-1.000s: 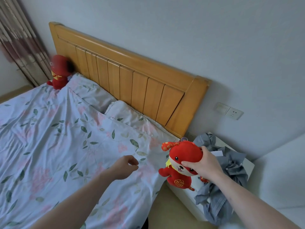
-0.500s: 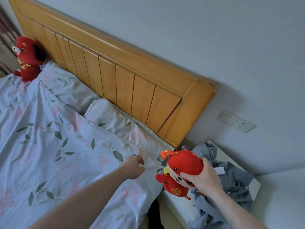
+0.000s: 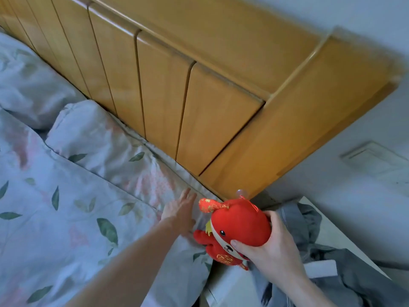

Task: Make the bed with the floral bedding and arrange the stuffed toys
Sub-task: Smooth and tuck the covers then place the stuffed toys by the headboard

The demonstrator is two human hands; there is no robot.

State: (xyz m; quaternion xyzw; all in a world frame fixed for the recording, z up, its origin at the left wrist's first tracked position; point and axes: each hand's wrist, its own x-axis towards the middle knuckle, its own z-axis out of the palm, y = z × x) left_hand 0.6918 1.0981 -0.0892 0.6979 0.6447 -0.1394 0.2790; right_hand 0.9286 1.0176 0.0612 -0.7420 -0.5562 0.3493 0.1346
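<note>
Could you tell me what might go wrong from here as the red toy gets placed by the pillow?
The right hand grips the red stuffed toy by its head only, right at the bed's edge, so a loose release could drop it into the gap beside the nightstand. The left hand lies flat on the floral cover near the pillow; pushing there may wrinkle the bedding. The grey clothes piled close by could catch on the toy.

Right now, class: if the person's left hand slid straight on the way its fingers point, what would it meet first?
The left hand, fingers straight, points up-right along the floral pillow. It would probably first reach the strip of bedding at the bed's edge, then the yellow wooden headboard; depth is unclear.
</note>
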